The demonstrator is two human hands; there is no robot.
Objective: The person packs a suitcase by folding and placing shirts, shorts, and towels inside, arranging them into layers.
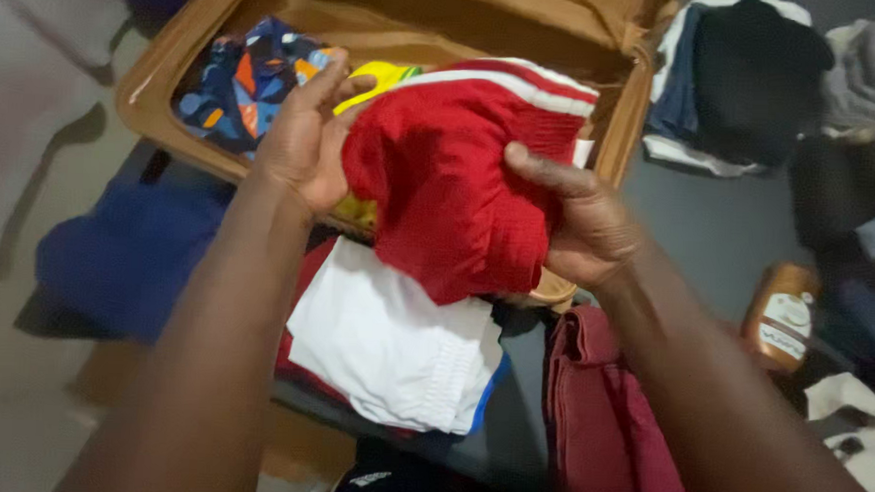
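Amber jar [782,316], pale label, lying at right.

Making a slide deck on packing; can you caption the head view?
Both hands hold a folded red garment over an open tan suitcase.

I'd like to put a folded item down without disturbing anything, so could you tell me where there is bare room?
Bare grey surface lies between the suitcase, the dark clothes pile and the brown jar. It is crowded below the hands, left and right, which hold the red garment: white shorts and maroon cloth.
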